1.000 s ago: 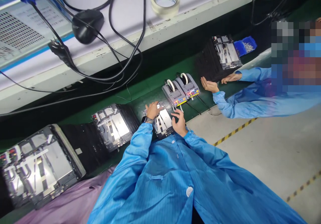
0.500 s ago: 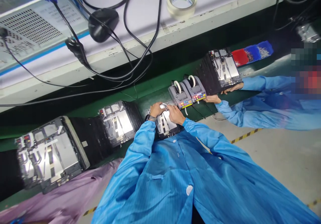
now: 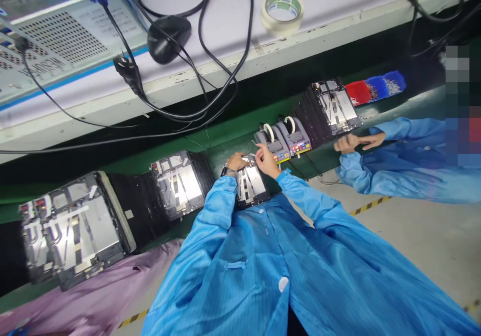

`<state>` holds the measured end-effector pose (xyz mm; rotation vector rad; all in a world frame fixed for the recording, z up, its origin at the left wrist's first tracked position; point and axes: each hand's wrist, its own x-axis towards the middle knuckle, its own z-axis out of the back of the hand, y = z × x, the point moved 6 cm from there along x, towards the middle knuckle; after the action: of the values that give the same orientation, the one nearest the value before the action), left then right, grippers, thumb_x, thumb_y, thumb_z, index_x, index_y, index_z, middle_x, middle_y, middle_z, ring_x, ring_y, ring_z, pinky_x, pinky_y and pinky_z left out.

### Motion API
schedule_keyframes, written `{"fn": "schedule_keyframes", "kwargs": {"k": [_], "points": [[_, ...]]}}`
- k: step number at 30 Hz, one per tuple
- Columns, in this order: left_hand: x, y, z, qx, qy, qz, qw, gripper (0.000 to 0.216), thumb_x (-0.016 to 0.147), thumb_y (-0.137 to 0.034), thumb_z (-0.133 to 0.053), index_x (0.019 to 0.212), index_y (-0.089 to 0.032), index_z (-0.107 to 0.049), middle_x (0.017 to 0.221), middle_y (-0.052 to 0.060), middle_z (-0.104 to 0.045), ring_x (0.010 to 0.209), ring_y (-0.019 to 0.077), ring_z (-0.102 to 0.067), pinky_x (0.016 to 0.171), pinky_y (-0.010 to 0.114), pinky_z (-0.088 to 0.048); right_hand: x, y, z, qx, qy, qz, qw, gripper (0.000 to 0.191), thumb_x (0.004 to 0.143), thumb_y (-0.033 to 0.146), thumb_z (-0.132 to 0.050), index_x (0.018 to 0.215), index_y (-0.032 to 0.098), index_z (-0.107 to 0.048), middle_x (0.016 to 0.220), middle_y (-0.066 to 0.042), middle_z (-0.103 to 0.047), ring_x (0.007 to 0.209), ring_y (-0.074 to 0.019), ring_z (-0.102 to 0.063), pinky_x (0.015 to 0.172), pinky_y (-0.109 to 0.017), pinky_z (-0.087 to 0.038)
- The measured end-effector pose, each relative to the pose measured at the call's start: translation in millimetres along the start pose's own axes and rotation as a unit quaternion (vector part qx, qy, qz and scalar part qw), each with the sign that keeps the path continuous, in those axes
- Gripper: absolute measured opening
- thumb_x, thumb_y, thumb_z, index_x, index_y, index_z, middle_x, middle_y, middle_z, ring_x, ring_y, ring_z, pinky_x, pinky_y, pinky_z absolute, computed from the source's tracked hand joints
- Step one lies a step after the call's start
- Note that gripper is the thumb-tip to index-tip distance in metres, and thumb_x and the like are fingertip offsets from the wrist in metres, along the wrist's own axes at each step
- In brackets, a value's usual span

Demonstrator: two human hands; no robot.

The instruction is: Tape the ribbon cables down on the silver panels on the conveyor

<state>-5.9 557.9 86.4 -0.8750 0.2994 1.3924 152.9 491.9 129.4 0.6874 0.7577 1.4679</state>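
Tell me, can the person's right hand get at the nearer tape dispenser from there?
Probably yes: the right hand is right beside the dispenser, with nothing visible between them. The left hand is out of the way, at the opposite upper corner of the device.

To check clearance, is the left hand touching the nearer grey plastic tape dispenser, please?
Apart: head view shows green bench between left hand and that dispenser.

The panel unit (image 3: 253, 181) is silver and black, the twin tape dispensers (image 3: 299, 134) grey, the bins (image 3: 358, 93) red and blue, the floor tape (image 3: 371, 205) yellow-and-black striped
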Motion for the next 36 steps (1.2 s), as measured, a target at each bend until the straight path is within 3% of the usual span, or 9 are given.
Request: {"fn": "schedule_keyframes", "kwargs": {"k": [5,9,12,20,28,36], "points": [[8,2,2,-0.007,0.005,0.007,1.000,0.067,0.069,-0.049,-0.089,0.132,-0.031,-0.072,0.135,0.008,-0.073,0.127,0.0312,-0.066,0.107,0.039,-0.047,24,1,5,-0.014,0.155,0.006,0.988,0.065,0.082,0.006,-0.054,0.146,0.017,-0.042,0.085,0.002,-0.066,0.076,-0.0153,-0.062,0.074,-0.024,-0.047],[9,1,3,-0.011,0.003,-0.005,1.000,0.068,0.068,-0.049,-0.090,0.131,-0.031,-0.072,0.134,0.007,-0.073,0.127,0.0304,-0.066,0.104,0.037,-0.049,37,1,-5,-0.067,0.256,0.014,0.964,0.076,0.078,0.004,-0.057,0.150,0.016,-0.036,0.082,0.004,-0.068,0.074,-0.0147,-0.062,0.069,-0.022,-0.045],[11,2,3,-0.012,0.002,-0.007,1.000,0.070,0.066,-0.051,-0.091,0.130,-0.030,-0.073,0.133,0.007,-0.073,0.126,0.0300,-0.066,0.104,0.036,-0.049,46,2,-13,-0.085,0.293,0.014,0.952,0.084,0.077,0.005,-0.062,0.154,0.015,-0.032,0.082,0.002,-0.071,0.072,-0.0152,-0.064,0.066,-0.021,-0.045],[15,5,2,-0.010,-0.003,-0.020,1.000,0.065,0.067,-0.049,-0.090,0.128,-0.030,-0.074,0.128,0.007,-0.076,0.122,0.0291,-0.068,0.101,0.036,-0.050,58,4,-30,-0.194,0.328,0.029,0.924,0.098,0.079,0.011,-0.074,0.163,0.013,-0.024,0.089,-0.007,-0.077,0.077,-0.0226,-0.072,0.066,-0.025,-0.047],[12,3,3,0.000,-0.005,-0.024,1.000,0.068,0.065,-0.054,-0.091,0.127,-0.031,-0.074,0.128,0.007,-0.075,0.122,0.0296,-0.068,0.102,0.036,-0.050,56,10,-31,-0.231,0.290,0.044,0.928,0.099,0.081,0.021,-0.081,0.163,0.014,-0.026,0.106,-0.015,-0.078,0.093,-0.0312,-0.076,0.079,-0.032,-0.052],[12,3,3,-0.006,0.001,-0.023,1.000,0.074,0.062,-0.055,-0.092,0.129,-0.030,-0.074,0.129,0.009,-0.075,0.125,0.0310,-0.067,0.102,0.036,-0.049,50,20,-34,-0.270,0.276,0.028,0.922,0.103,0.087,0.027,-0.080,0.165,0.010,-0.015,0.118,-0.023,-0.075,0.107,-0.0385,-0.074,0.089,-0.040,-0.053]]}}
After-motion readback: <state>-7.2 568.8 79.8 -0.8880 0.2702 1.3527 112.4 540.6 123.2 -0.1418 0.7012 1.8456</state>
